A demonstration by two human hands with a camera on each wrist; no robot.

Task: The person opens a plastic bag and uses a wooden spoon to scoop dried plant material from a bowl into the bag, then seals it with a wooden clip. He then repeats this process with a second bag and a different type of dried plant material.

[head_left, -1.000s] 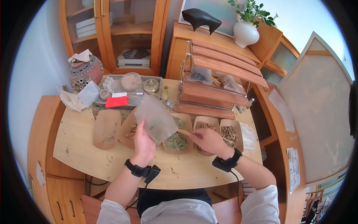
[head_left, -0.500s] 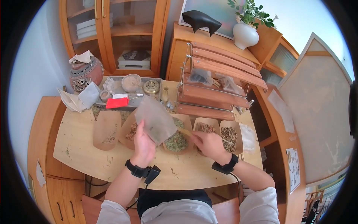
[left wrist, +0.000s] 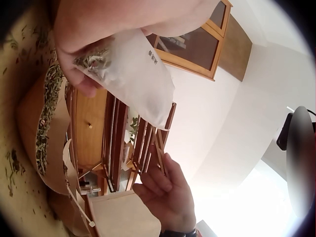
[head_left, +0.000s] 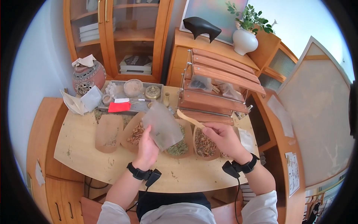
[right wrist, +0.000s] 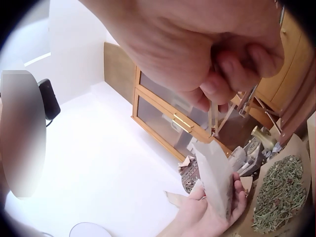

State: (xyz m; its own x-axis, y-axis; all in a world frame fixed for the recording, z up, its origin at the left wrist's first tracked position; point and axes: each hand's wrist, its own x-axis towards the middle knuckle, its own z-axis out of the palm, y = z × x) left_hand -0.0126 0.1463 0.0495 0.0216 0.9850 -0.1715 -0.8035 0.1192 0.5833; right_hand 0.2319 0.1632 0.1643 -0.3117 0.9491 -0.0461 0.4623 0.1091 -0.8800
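My left hand (head_left: 147, 149) grips a translucent whitish bag (head_left: 162, 127) with small dark printing, tilted over the paper trays. Dried green herb shows in the bag's lower end in the left wrist view. To its right, my right hand (head_left: 225, 140) pinches a slim, curved wooden scoop (head_left: 189, 118), its tip raised just beyond the bag's right side. Partly hidden behind the bag is a tray of chopped green herb (right wrist: 281, 195). Below the scoop stands a tray of reddish-brown pieces (head_left: 204, 143), with another tray mostly covered by my right hand.
At the left, one brown paper tray (head_left: 108, 130) has few crumbs; beside it another holds orange-brown chips (head_left: 135, 134). Behind stand a grey tray (head_left: 140, 111) of small vessels, a red pouch (head_left: 119, 107) and a wooden tiered rack (head_left: 212, 99). Herb bits (head_left: 173, 174) lie near the front edge.
My right hand has drawn back to the right with the scoop, whose tip has left the bag's edge and risen. The left hand still holds the bag; the head view has shifted slightly.
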